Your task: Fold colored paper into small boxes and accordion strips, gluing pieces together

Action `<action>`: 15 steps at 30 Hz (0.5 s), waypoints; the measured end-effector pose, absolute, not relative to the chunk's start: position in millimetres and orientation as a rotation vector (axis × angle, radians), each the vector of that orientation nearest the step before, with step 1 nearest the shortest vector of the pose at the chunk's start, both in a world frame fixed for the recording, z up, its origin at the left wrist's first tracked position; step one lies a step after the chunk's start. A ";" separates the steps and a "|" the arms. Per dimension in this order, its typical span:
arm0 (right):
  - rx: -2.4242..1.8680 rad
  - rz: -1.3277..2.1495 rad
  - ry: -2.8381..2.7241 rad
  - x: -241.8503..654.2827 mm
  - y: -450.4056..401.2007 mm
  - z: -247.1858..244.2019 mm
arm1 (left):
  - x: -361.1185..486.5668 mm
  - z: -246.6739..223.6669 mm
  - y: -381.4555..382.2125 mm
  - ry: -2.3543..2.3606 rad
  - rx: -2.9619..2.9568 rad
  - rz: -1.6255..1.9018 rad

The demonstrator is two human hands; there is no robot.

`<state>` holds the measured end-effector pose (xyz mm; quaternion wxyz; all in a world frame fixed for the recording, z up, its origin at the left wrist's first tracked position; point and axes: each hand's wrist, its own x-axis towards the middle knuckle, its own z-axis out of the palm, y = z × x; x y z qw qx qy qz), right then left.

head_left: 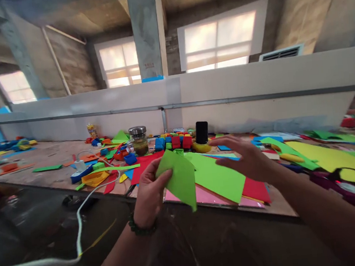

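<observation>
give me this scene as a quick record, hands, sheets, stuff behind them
left hand: fingers pinch a small green piece
right hand: open, holding nothing visible, nearest the larger green sheet
sheets: larger green sheet lies over a pink sheet
behind: lidded glass jar, upright black phone
left wrist: dark beaded bracelet

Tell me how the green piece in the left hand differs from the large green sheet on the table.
The green piece is smaller than the green sheet. The left hand holds the green piece up at a tilt, whereas the green sheet lies over a pink sheet. Both are bright green.
</observation>
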<state>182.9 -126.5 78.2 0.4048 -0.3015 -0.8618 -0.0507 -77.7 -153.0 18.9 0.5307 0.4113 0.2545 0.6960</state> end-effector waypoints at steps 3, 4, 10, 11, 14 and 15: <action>-0.662 -0.261 -2.211 180.7 -135.8 83.9 | -63.5 17.3 -153.2 0.608 1.092 1.668; -0.647 -0.281 -2.136 184.1 -131.8 85.3 | -61.9 16.0 -154.5 0.618 1.110 1.671; -0.692 -0.205 -1.480 234.6 -113.2 109.0 | -78.1 -6.4 -169.1 0.934 1.349 1.476; -0.687 -0.228 -1.421 243.4 -117.1 117.3 | -81.7 -9.1 -169.0 0.981 1.388 1.450; -0.652 -0.336 -1.268 265.0 -136.8 142.6 | -84.8 -8.9 -160.9 1.115 1.487 1.691; -0.622 -0.355 -1.206 271.1 -144.5 149.4 | -83.0 -6.7 -156.5 1.175 1.495 1.801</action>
